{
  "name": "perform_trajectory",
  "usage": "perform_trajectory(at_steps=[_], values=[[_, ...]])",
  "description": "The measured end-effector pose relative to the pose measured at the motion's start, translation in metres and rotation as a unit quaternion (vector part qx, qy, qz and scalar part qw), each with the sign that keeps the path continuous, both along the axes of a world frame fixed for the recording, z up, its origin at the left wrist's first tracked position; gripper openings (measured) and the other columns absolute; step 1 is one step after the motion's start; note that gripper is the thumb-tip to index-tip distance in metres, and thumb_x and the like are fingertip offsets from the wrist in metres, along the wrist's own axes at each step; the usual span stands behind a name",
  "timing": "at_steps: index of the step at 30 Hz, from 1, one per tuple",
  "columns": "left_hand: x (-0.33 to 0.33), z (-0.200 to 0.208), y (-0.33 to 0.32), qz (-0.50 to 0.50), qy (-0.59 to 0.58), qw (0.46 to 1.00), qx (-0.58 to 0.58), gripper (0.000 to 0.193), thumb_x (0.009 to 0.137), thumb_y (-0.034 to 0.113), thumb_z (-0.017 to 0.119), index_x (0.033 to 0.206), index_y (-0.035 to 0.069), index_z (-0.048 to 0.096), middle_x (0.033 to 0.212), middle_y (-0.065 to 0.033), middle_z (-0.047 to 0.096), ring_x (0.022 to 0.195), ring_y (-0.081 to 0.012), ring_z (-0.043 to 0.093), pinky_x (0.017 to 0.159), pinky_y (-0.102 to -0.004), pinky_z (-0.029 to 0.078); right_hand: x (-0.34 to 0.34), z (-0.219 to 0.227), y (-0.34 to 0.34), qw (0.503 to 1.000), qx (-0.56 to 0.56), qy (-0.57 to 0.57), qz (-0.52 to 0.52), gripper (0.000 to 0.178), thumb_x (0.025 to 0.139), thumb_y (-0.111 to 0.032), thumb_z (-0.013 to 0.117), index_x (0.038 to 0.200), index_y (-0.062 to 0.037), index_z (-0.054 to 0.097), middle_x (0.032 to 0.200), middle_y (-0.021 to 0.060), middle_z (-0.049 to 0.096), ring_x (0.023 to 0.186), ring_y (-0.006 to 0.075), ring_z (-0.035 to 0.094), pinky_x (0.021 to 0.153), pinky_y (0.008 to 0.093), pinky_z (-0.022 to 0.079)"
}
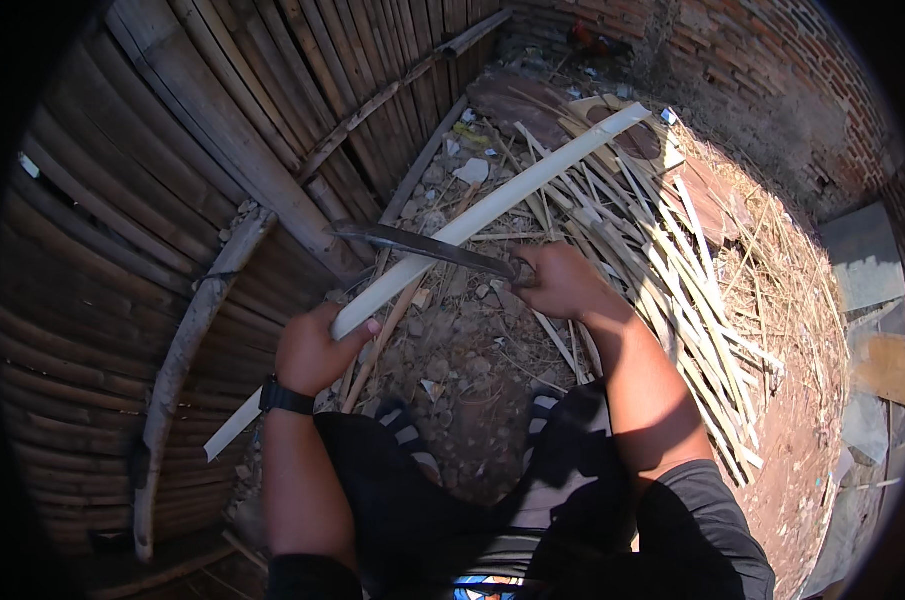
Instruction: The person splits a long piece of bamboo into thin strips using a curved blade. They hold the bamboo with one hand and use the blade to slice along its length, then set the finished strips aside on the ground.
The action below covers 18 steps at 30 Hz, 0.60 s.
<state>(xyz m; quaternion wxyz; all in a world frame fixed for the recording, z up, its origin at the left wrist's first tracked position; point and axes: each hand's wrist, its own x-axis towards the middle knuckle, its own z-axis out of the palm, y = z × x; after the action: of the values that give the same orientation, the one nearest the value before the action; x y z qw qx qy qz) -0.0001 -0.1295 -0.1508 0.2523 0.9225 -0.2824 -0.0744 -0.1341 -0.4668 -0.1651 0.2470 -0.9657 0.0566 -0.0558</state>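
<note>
A long pale bamboo strip point(512, 192) runs slantwise from the lower left up to the far right. My left hand point(317, 345) is closed around its lower part, thumb on top, with a short end sticking out below the wrist. In my right hand point(564, 280) is a machete point(422, 243), its handle mostly hidden by my fingers. The dark blade points left and crosses over the strip just above my left hand. Whether the edge touches the strip I cannot tell.
A pile of split bamboo strips point(662, 270) lies on the ground to the right. On the left stands a bamboo wall point(82, 290) with a leaning pole point(187, 390). A brick wall point(772, 90) closes the far side, where a chicken point(584, 38) shows. My feet point(404, 432) are below.
</note>
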Motion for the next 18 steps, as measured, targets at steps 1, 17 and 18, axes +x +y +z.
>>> perform_trajectory(at_steps=[1, 17, 18], values=[[0.0, -0.001, -0.001, 0.009, 0.012, 1.0, -0.023, 0.059, 0.085, 0.059, 0.078, 0.096, 0.002, 0.075, 0.076, -0.0217, 0.07, 0.074, -0.0395, 0.072, 0.068, -0.0474, 0.055, 0.0, -0.004, -0.013, 0.996, 0.05, -0.006, -0.07, 0.036, 0.084, -0.027, 0.076, 0.114, -0.0072, 0.071, 0.095, 0.0232, 0.073, 0.097, 0.0433, 0.07, 0.085, 0.0514, 0.055], [0.007, -0.015, 0.004, -0.01, 0.117, 0.992, -0.041, 0.051, 0.095, 0.048, 0.074, 0.098, -0.002, 0.071, 0.076, -0.0126, 0.066, 0.072, -0.0202, 0.062, 0.068, -0.0384, 0.049, 0.008, -0.009, -0.034, 0.97, 0.152, -0.018, -0.187, 0.039, 0.086, -0.027, 0.076, 0.117, -0.0061, 0.07, 0.095, 0.0225, 0.074, 0.093, 0.0435, 0.071, 0.082, 0.0502, 0.055], [0.008, -0.016, 0.004, -0.014, 0.097, 0.994, -0.038, 0.052, 0.094, 0.05, 0.074, 0.096, -0.002, 0.071, 0.074, -0.015, 0.066, 0.071, -0.0247, 0.064, 0.067, -0.0404, 0.05, 0.008, -0.011, -0.031, 0.983, 0.104, -0.01, -0.151, 0.04, 0.085, -0.027, 0.076, 0.118, -0.0061, 0.07, 0.096, 0.0224, 0.074, 0.094, 0.0432, 0.071, 0.083, 0.0502, 0.055]])
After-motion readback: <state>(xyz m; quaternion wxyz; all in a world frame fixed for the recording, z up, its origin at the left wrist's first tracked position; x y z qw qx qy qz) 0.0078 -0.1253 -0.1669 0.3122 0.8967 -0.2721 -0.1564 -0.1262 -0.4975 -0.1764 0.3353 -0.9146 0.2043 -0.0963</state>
